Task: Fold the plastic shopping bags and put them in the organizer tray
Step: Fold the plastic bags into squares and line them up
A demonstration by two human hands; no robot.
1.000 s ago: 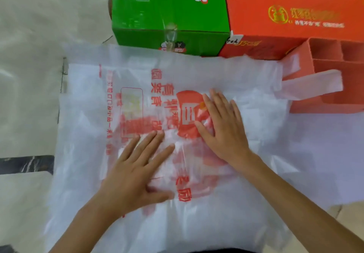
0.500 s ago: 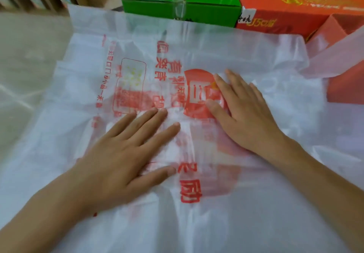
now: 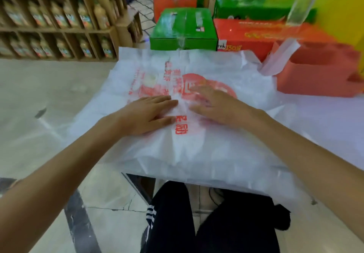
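Bag: I see one white plastic shopping bag [image 3: 197, 150] with red print spread flat over the table [image 3: 334, 126], its near edge hanging past the table's front edge above the person's dark trousers [image 3: 206, 223].
Bag handle: one loop [image 3: 279, 57] lies up against the left wall of the organizer tray, touching it.
Left hand: the left hand [image 3: 145, 114] lies palm down on the bag's printed area, fingers straight and close together, grasping nothing.
Right hand: the right hand [image 3: 214, 105] is also flat on the bag, fingers extended and slightly spread, not closed on anything (motion blur softens the fingertips, so I cannot tell how firmly they press).
Hand spacing: the two hands sit just beside each other, apart, with a creased strip of bag between them.
Organizer tray: the red organizer tray [image 3: 319, 75] stands on the table's far right, beside the bag. From this angle I can make out the top of one compartment; its contents I cannot tell.
Boxes: a green carton [image 3: 183, 30] and an orange-red carton [image 3: 262, 36] stand side by side, touching, just behind the bag. Both are closed. More cartons are behind them, blurred.
Shelving: wooden shelves [image 3: 59, 22] at far left, each cubby holding bottles (labels unreadable).
Floor: pale tiles [image 3: 39, 99] left of the table.
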